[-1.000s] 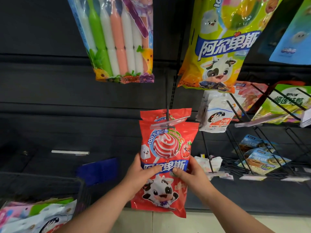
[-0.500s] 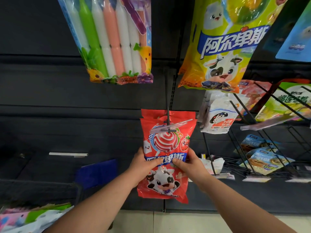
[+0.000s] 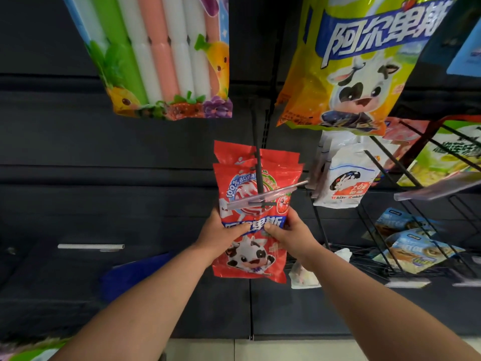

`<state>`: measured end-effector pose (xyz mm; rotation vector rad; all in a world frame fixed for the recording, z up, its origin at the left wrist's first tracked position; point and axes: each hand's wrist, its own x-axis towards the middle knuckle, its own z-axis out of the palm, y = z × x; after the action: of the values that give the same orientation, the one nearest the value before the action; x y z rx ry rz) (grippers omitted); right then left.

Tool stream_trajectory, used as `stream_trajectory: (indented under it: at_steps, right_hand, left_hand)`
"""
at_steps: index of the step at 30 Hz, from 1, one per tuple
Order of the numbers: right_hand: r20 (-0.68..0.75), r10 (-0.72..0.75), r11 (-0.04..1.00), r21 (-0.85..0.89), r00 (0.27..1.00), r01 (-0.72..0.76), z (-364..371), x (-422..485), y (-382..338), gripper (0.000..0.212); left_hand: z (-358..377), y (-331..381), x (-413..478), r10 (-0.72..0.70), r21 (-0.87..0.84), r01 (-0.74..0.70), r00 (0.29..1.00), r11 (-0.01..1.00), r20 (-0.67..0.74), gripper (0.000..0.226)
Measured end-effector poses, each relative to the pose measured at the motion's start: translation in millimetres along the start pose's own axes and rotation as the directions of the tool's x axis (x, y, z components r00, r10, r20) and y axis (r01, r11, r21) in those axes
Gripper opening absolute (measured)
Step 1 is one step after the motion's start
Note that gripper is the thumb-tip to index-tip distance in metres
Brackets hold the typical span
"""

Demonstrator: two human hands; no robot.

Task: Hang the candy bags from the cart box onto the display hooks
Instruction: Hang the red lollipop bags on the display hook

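Hanging step in hand: red candy bag point(image 3: 253, 220), frame centre, is gripped at both edges by left hand point(image 3: 221, 234) and right hand point(image 3: 289, 234), top seemingly threaded on display hook point(image 3: 259, 178). Next, a push back along the hook is probably needed, then release.

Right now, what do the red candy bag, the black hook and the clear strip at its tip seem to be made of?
The red candy bag looks like thin glossy plastic film: it shows glare and creases. The black hook is probably metal wire with a dark matte coating: thin, straight. The clear strip is likely hard transparent plastic: the bag's print shows through.
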<state>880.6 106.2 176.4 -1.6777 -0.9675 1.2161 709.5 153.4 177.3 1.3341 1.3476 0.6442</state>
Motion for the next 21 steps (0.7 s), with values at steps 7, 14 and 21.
stream_trajectory:
  at_steps: [7,14,21]
  right_hand:
    - [-0.026,0.082,0.993,-0.084,0.996,-0.084,1,5,2,0.06]
    - [-0.006,0.012,0.822,-0.569,1.0,-0.013,-3,-40,-22,0.071]
    - [0.24,-0.053,0.21,-0.946,0.969,0.246,-13,-89,-34,0.071]
  left_hand:
    - [-3,-4,9,-0.048,0.033,0.048,0.999,0.998,0.009,0.051]
    - [-18,1,-25,-0.076,0.464,0.123,0.99,0.877,-0.119,0.073]
    - [-38,5,-92,0.045,0.955,-0.005,0.999,0.298,-0.008,0.08]
